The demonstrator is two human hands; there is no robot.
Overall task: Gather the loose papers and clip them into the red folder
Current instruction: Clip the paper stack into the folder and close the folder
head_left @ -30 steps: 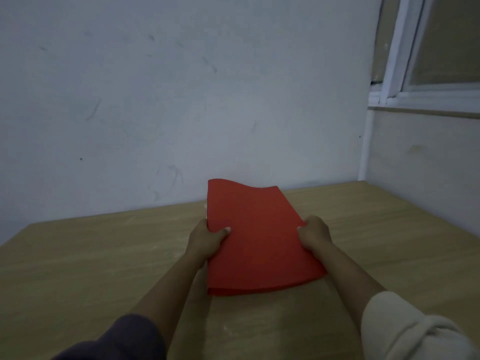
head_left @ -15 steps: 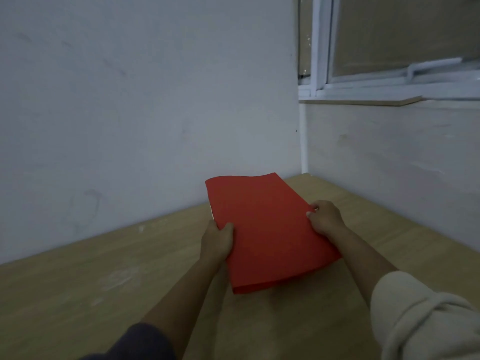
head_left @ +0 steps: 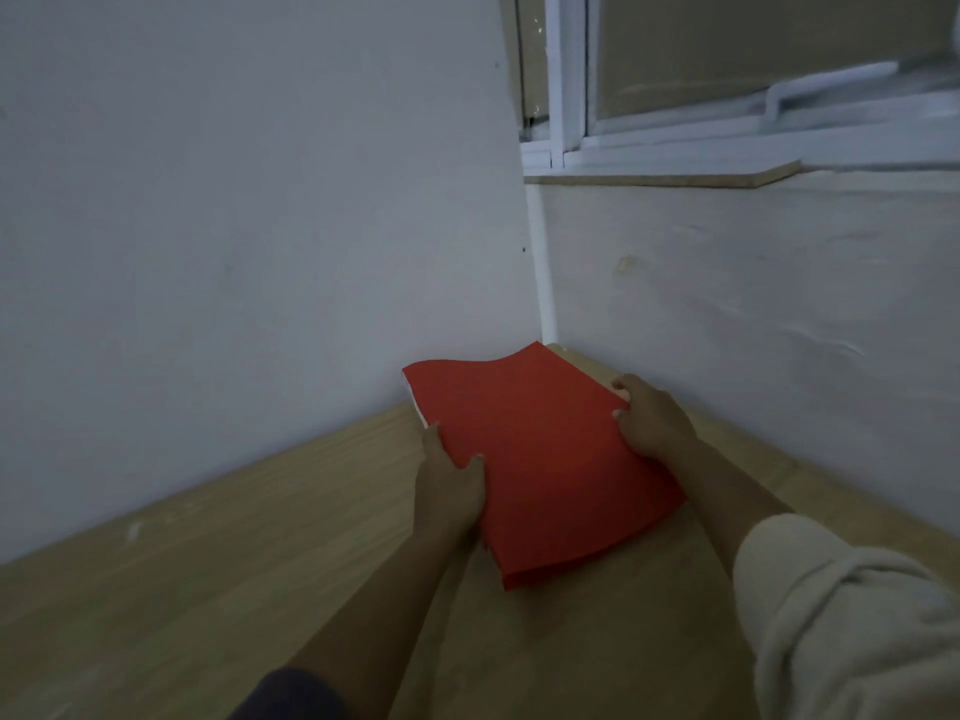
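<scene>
The red folder (head_left: 540,459) is closed and held a little above the wooden table (head_left: 218,574), tilted toward the room corner. My left hand (head_left: 449,485) grips its left edge, thumb on the cover. On the right edge, my right hand (head_left: 649,418) grips it with fingers curled over the cover. A thin white strip of papers (head_left: 415,402) shows along the folder's far left edge; the rest of the papers are hidden inside.
White walls meet in a corner (head_left: 543,304) just beyond the folder. A window with a white frame (head_left: 566,96) and a wooden sill (head_left: 665,174) sits above at the right. The table runs along both walls.
The view has swung right and the folder, still held by both hands, has moved toward the room corner and turned slightly clockwise.
</scene>
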